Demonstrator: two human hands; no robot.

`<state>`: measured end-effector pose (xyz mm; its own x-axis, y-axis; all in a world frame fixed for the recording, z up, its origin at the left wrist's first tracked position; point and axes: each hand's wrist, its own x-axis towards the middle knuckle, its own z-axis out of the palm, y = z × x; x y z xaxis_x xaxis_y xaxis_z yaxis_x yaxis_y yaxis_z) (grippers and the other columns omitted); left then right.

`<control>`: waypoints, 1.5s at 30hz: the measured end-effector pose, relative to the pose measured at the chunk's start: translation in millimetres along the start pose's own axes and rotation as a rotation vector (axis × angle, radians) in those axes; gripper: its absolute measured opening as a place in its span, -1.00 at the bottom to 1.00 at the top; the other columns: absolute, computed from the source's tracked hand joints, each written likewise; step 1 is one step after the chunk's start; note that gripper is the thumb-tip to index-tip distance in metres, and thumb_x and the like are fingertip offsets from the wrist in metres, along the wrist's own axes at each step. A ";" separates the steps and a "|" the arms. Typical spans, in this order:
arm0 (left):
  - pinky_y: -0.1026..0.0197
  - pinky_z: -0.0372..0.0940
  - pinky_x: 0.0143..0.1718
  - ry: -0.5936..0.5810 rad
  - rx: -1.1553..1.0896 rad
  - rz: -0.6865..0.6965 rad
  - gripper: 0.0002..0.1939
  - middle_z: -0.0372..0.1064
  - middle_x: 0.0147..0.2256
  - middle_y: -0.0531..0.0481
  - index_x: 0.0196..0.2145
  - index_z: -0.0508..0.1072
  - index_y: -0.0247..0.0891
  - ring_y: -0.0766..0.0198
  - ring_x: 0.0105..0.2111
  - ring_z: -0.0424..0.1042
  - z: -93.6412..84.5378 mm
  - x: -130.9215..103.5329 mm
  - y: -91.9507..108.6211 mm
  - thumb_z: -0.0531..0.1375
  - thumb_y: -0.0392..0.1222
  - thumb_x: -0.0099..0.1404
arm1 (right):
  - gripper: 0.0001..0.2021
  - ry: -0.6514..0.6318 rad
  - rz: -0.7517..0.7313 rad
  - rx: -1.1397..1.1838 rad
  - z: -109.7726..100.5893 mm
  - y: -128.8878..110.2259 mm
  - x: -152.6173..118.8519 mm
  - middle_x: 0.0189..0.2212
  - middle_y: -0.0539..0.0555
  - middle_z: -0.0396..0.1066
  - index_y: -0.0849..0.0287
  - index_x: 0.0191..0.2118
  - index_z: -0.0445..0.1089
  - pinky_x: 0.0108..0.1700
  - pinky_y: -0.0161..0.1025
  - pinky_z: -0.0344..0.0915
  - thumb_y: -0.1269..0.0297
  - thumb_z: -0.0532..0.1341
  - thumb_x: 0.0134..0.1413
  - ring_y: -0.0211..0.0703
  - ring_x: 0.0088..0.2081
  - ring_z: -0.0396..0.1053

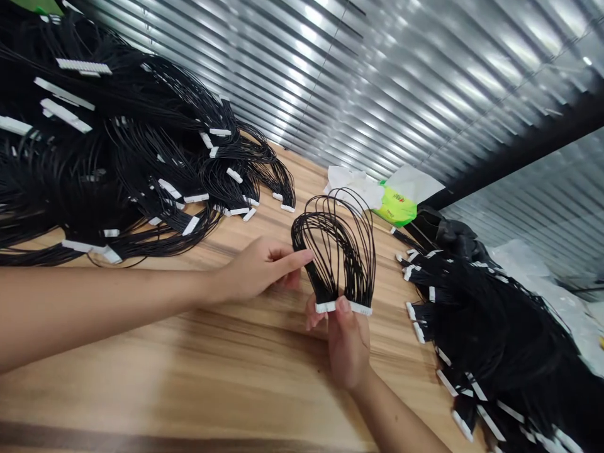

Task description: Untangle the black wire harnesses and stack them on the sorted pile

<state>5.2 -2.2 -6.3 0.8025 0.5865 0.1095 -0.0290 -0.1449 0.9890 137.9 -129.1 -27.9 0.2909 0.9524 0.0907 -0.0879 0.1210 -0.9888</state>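
Observation:
A wiring harness (352, 255) of thin black wires is held up over the table, its wires arched into a loop. Two white connectors (325, 307) sit side by side at its lower end. My right hand (349, 352) is closed on these connectors, thumb in front and fingers partly hidden behind. From the left, my left hand (257, 267) reaches the loop's left side. Its thumb lies over the wires there, with the other fingers curled and partly hidden behind the thumb.
On the left lies a large heap of black harnesses (141, 145) with white connectors. Another pile of harnesses (495, 321) covers the right side. White tissues and a green tissue pack (396, 204) stand at the back of the wooden table (226, 377), before a corrugated metal wall (292, 75).

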 end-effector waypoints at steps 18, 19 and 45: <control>0.13 -0.07 -0.21 -0.008 1.039 0.681 -0.79 0.50 -0.22 0.12 -0.23 0.54 -0.04 0.30 -0.28 0.30 -13.8 3.8 24.1 0.08 -0.08 0.41 | -0.70 -0.066 -0.077 -0.212 -13.2 10.3 0.9 -0.49 0.02 0.39 0.13 -0.31 0.42 -0.37 -0.22 0.25 0.17 0.01 0.33 -0.16 -0.43 0.35; 0.14 -0.06 -0.21 -0.043 1.038 0.659 -0.78 0.49 -0.22 0.12 -0.23 0.53 -0.06 0.30 -0.28 0.30 -13.7 3.9 26.7 0.08 -0.10 0.41 | -0.68 -0.074 -0.080 -0.244 -14.1 9.9 1.8 -0.49 0.02 0.40 0.14 -0.33 0.43 -0.37 -0.22 0.25 0.17 0.00 0.34 -0.16 -0.43 0.36; 0.19 0.07 -0.47 -0.282 1.489 0.940 -0.74 0.47 -0.36 0.07 -0.38 0.48 -0.19 0.35 -0.46 0.33 -37.8 9.6 61.6 0.04 -0.33 0.37 | -0.55 -0.206 -0.051 -0.430 -15.2 4.8 8.0 -0.51 0.01 0.43 0.13 -0.50 0.40 -0.34 -0.29 0.21 0.10 -0.03 0.35 -0.22 -0.41 0.36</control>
<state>-11.5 24.7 59.4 0.9077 -0.2279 0.3525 -0.1103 -0.9397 -0.3236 154.3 -125.1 -33.8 0.0855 0.9892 0.1194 0.3362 0.0842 -0.9380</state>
